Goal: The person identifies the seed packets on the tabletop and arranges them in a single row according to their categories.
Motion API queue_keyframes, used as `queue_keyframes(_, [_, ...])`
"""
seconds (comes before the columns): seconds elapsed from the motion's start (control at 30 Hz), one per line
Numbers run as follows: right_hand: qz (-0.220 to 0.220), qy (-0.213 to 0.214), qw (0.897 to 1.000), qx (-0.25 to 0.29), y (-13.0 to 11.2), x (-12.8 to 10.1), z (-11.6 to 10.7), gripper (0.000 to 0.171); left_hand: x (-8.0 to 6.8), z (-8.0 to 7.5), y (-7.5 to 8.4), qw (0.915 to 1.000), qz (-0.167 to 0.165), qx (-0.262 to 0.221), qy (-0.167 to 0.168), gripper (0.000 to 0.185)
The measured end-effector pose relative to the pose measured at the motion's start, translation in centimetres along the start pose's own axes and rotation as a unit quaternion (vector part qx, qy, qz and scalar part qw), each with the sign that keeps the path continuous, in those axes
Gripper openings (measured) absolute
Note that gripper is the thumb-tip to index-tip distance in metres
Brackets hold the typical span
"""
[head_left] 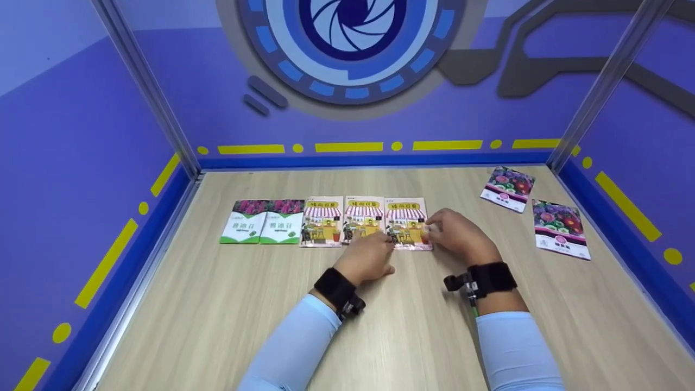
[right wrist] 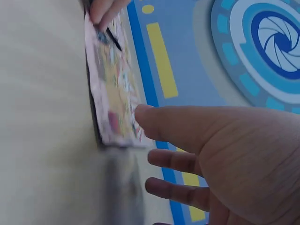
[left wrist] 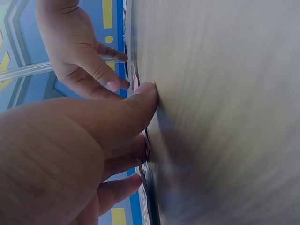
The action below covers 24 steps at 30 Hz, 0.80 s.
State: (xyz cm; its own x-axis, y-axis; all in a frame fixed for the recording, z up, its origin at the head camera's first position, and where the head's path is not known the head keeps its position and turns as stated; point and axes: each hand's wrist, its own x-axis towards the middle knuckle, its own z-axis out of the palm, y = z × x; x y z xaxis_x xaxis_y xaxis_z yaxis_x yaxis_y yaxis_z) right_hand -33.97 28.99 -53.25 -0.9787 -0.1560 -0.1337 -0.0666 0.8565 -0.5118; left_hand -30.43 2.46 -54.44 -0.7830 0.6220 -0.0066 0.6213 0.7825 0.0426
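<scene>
Three flat packets with striped-awning shop pictures lie side by side: the left packet point(head_left: 321, 221), the middle packet point(head_left: 362, 212) and the right packet point(head_left: 406, 220). My left hand point(head_left: 369, 255) is at the lower edges of the middle and right ones, its fingertips touching them and partly covering the middle one. In the left wrist view, the left thumb point(left wrist: 136, 110) reaches the tabletop. Beside the right packet's right edge is my right hand point(head_left: 459, 233). Its fingers look loosely extended in the right wrist view, with the thumb point(right wrist: 164, 123) near the packet's corner.
Two green-and-white packets with pink flowers point(head_left: 241, 222) point(head_left: 282, 222) continue the row leftward. At the right lie two flower-print packets, one farther back point(head_left: 508, 189) and one nearer point(head_left: 560, 229), both tilted. Blue-purple panels point(head_left: 244, 146) enclose the wooden table point(head_left: 412, 336).
</scene>
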Motion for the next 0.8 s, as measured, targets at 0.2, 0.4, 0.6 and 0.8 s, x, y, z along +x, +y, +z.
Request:
queue_keyframes(0.2, [0.018,0.032,0.998,-0.054,3.9,0.8,-0.9,0.050,0.0,0.1,0.0,0.9999,0.003,0.004,0.010,0.051])
queue_keyframes(0.4, [0.050,0.036,0.994,-0.086,6.9,1.2,-2.5,0.061,0.0,0.3,0.0,1.0000,-0.005,-0.001,0.006,0.053])
queue_keyframes(0.6, [0.094,0.007,0.991,-0.092,8.7,1.2,-4.2,0.077,0.0,0.1,0.1,1.0000,-0.005,0.000,0.004,0.051])
queue_keyframes(0.8, [0.109,0.009,0.990,-0.094,10.3,1.3,-5.0,0.082,0.0,0.1,0.1,1.0000,-0.005,0.004,0.005,0.053])
